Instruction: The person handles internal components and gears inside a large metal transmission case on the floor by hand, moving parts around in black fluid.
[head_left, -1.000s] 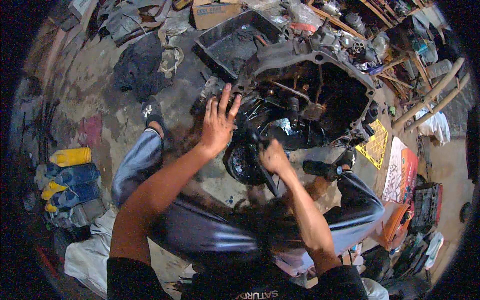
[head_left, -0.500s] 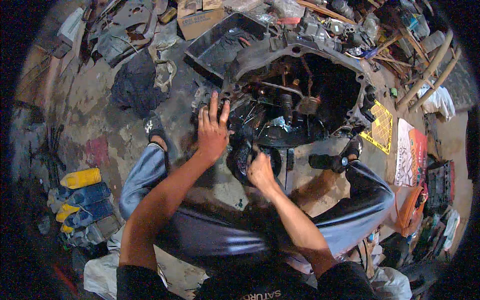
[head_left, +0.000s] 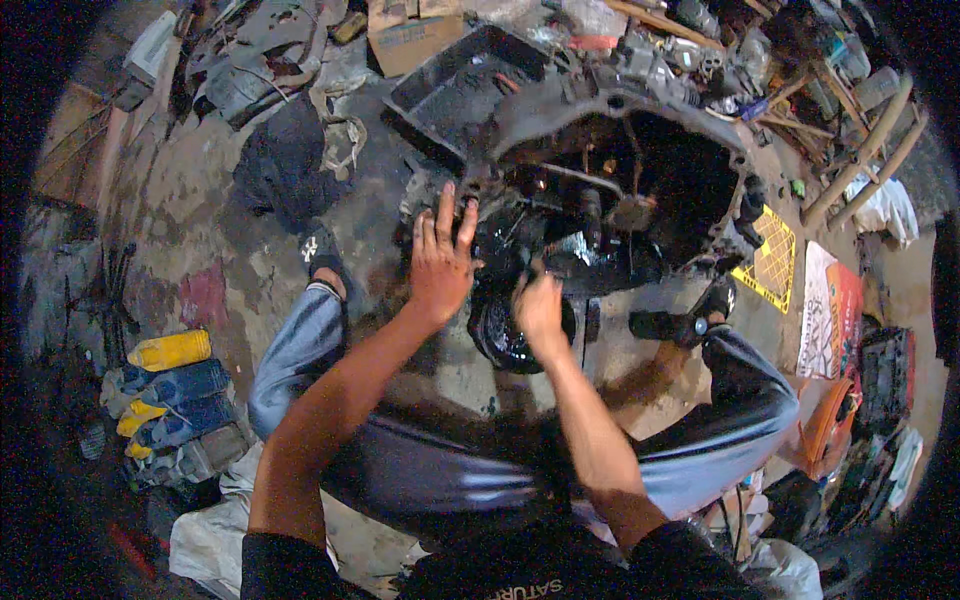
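In front of me lies a large dark metal housing (head_left: 620,103), like a gearbox casing, its hollow side up, with a pipe and other parts inside. My left hand (head_left: 440,270) lies flat with fingers stretched on the housing's near left edge. My right hand (head_left: 541,312) is closed at the near rim, slightly blurred; a thin dark thing pokes out ahead of its fingers, its kind hidden. Below it stands a round black basin (head_left: 498,350) with shiny wet contents. A glossy wet patch shows on the housing just past the right hand.
A black rectangular tray (head_left: 425,128) stands behind the left hand. Dark cloth (head_left: 280,170) lies on the floor at the left, with yellow and blue bottles (head_left: 172,350) nearer me. A yellow crate-like panel (head_left: 768,258), wooden poles (head_left: 860,155) and an orange bag (head_left: 825,430) sit to the right.
My right hand has moved slightly forward, off the basin toward the housing's rim, showing more of the basin. My left hand stays on the housing. The whole view has shifted a little.
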